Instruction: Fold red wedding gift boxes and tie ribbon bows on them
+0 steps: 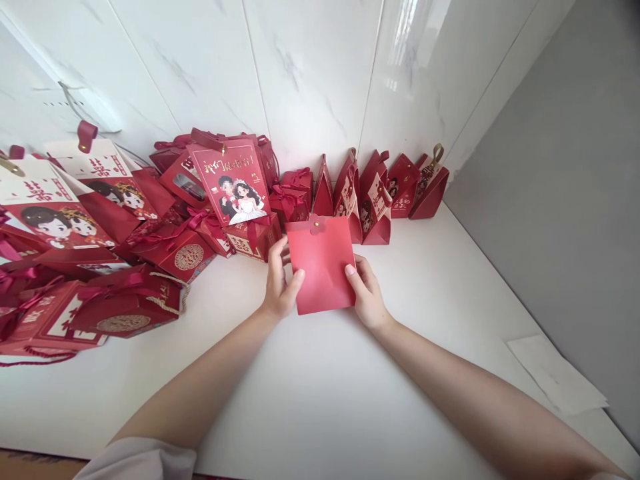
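Note:
A flat red paper gift bag [323, 267] with a small snap tab at its top edge is held just above the white tabletop [320, 400]. My left hand [278, 280] grips its left edge, thumb on the front face. On the other side, my right hand [366, 292] pinches the lower right edge. Both hands are closed on the bag.
A heap of red wedding gift boxes and bags [125, 233] with cartoon couples fills the left side. A row of folded red bags [380, 193] stands against the marble wall. A white paper sheet [555, 373] lies at the right table edge.

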